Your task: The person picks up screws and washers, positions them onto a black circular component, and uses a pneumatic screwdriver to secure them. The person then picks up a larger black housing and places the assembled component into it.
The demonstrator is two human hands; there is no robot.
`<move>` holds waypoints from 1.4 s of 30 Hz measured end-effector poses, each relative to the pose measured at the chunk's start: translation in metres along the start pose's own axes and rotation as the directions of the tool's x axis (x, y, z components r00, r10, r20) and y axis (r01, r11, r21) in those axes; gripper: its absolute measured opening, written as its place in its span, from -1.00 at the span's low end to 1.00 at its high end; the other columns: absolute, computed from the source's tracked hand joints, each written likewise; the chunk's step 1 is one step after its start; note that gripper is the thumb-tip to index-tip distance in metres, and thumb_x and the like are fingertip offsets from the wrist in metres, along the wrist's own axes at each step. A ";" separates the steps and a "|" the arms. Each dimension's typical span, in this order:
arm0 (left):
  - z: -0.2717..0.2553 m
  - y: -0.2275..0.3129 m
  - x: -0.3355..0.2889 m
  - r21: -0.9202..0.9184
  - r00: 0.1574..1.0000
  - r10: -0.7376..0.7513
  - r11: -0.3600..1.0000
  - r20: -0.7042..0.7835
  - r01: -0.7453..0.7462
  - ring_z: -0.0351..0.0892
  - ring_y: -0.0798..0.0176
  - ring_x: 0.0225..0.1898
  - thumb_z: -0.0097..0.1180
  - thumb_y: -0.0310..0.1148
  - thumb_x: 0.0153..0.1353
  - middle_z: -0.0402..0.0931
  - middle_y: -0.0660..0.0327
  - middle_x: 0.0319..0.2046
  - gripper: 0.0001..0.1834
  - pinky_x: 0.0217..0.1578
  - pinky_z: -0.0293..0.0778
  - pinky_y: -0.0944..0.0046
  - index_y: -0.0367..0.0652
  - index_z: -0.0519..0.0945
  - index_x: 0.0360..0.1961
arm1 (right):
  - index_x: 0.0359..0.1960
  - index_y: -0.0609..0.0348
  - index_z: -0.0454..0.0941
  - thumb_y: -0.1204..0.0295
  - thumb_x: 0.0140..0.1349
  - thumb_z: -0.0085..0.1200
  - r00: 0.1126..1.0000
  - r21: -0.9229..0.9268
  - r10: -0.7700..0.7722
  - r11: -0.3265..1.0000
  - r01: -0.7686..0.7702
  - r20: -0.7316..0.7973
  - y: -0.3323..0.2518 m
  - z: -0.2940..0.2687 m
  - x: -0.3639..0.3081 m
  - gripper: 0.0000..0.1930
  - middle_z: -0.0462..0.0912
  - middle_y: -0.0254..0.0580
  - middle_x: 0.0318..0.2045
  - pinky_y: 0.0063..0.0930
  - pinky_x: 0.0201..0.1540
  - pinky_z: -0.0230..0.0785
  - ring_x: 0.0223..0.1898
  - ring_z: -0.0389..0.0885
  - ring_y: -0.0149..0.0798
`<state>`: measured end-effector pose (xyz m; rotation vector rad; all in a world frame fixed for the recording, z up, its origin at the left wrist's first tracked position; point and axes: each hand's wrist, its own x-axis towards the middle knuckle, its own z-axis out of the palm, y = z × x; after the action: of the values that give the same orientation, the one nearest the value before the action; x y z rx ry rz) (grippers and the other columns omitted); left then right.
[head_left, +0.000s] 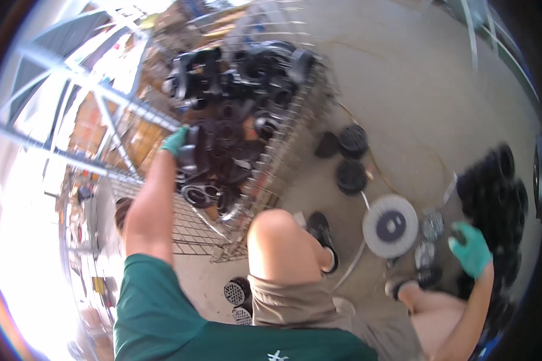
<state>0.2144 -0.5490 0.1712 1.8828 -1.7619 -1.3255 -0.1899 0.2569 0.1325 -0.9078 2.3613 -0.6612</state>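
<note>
My left arm stretches out to a wire mesh basket (286,159) heaped with black plastic pipe fittings (226,129). There my left hand (174,141), in a green glove, touches a black fitting (188,157) at the left side of the heap; blur and the fitting hide how its fingers are set. On the other side, my right hand (473,249), also green-gloved, hovers with thumb and fingers apart and nothing in it. It is nearest to a stack of black tubular parts (494,198) and several small round grated pieces (432,224).
A pale round disc (373,242) with a dark centre lies on the floor by my feet. Black round pieces (351,175) sit beyond it, near a thin hose (376,165). Grated round parts (237,291) lie beside my knee. Metal shelving (96,90) stands at the left.
</note>
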 end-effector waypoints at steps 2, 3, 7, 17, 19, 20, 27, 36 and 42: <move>0.030 0.062 -0.061 0.187 0.959 0.228 0.948 0.166 -0.258 0.59 0.35 -0.29 0.10 0.16 0.33 0.66 0.29 -0.28 -0.49 -0.19 0.54 0.21 -0.09 0.71 -0.14 | 0.08 0.32 0.55 0.39 0.21 0.25 0.998 0.050 0.042 0.998 -0.044 0.038 -0.024 -0.009 -0.007 -0.57 0.66 0.10 -0.05 -0.29 0.07 0.47 -0.02 0.65 -0.10; 0.049 0.092 -0.126 0.146 0.916 0.352 0.913 0.192 -0.381 0.60 0.41 -0.30 0.18 0.10 0.31 0.67 0.30 -0.29 -0.53 -0.23 0.53 0.31 -0.13 0.71 -0.17 | 0.07 0.31 0.55 0.39 0.22 0.24 0.994 -0.006 -0.113 0.994 0.113 0.003 -0.012 -0.010 -0.009 -0.59 0.67 0.09 -0.09 -0.27 0.04 0.48 -0.06 0.66 -0.11; 0.069 0.159 -0.225 0.152 0.653 0.576 0.682 0.492 -0.716 0.62 0.44 -0.26 0.29 -0.06 0.28 0.67 0.26 -0.17 -0.49 -0.20 0.53 0.40 -0.28 0.61 0.04 | 0.06 0.27 0.55 0.34 0.25 0.22 0.994 0.108 -0.054 0.993 0.043 0.096 -0.030 -0.022 -0.008 -0.61 0.68 0.07 -0.10 -0.27 0.03 0.49 -0.08 0.68 -0.05; 0.360 0.042 -0.445 0.290 0.225 0.450 -0.081 0.864 -0.954 0.68 -0.11 -0.16 0.40 0.17 -0.02 0.66 -0.12 -0.23 -0.25 -0.08 0.55 0.03 -0.24 0.58 0.00 | 0.13 0.22 0.53 0.15 0.33 0.15 0.997 0.055 -0.008 0.998 0.003 0.076 -0.001 -0.021 -0.047 -0.53 0.67 0.08 -0.01 -0.24 0.11 0.48 0.02 0.65 0.02; 0.408 -0.006 -0.453 0.323 0.257 0.405 -0.102 0.878 -0.941 0.68 -0.14 -0.21 0.36 0.22 0.00 0.66 -0.09 -0.28 -0.28 -0.15 0.55 -0.02 -0.22 0.57 -0.08 | 0.14 0.23 0.52 0.15 0.34 0.13 0.998 0.030 -0.007 1.000 0.005 0.068 -0.004 -0.025 -0.053 -0.53 0.66 0.09 0.04 -0.25 0.15 0.46 0.06 0.64 0.02; 0.427 -0.025 -0.455 0.347 0.282 0.379 -0.115 0.881 -0.931 0.68 -0.13 -0.25 0.34 0.23 0.00 0.67 -0.06 -0.31 -0.30 -0.19 0.56 -0.03 -0.21 0.57 -0.12 | 0.14 0.23 0.52 0.15 0.34 0.13 0.998 0.036 -0.002 0.999 -0.001 0.062 -0.003 -0.026 -0.054 -0.53 0.66 0.09 0.04 -0.25 0.15 0.46 0.06 0.64 0.02; 0.500 -0.092 -0.450 0.511 0.496 0.463 0.105 0.734 -0.853 0.68 -0.15 -0.28 0.32 0.20 0.06 0.67 -0.10 -0.37 -0.36 -0.22 0.55 -0.06 -0.21 0.59 -0.18 | 0.14 0.25 0.52 0.15 0.34 0.10 0.997 0.078 0.000 0.997 -0.006 0.078 0.012 -0.031 -0.062 -0.52 0.66 0.09 0.05 -0.23 0.18 0.44 0.08 0.62 0.04; 0.518 -0.079 -0.445 0.544 0.587 0.381 0.225 0.715 -0.809 0.68 -0.16 -0.22 0.34 0.17 0.03 0.67 -0.13 -0.31 -0.36 -0.15 0.56 -0.01 -0.27 0.66 -0.20 | 0.08 0.23 0.55 0.17 0.33 0.12 0.999 0.098 -0.004 0.995 -0.001 0.046 0.003 -0.035 -0.068 -0.57 0.69 0.07 -0.05 -0.22 0.11 0.47 0.00 0.65 0.06; 0.521 -0.092 -0.436 0.499 0.586 0.384 0.307 0.714 -0.810 0.66 -0.18 -0.16 0.40 0.13 0.00 0.66 -0.16 -0.27 -0.34 -0.09 0.54 -0.03 -0.29 0.59 -0.15 | 0.08 0.25 0.55 0.23 0.31 0.16 0.995 0.091 -0.098 0.991 0.097 0.003 -0.005 -0.037 -0.067 -0.59 0.70 0.07 -0.11 -0.27 0.01 0.53 -0.10 0.69 0.00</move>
<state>-0.0442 0.0640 0.0071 0.7346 -3.3215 -0.6703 -0.1677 0.3109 0.1825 -0.9890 2.2720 -0.7958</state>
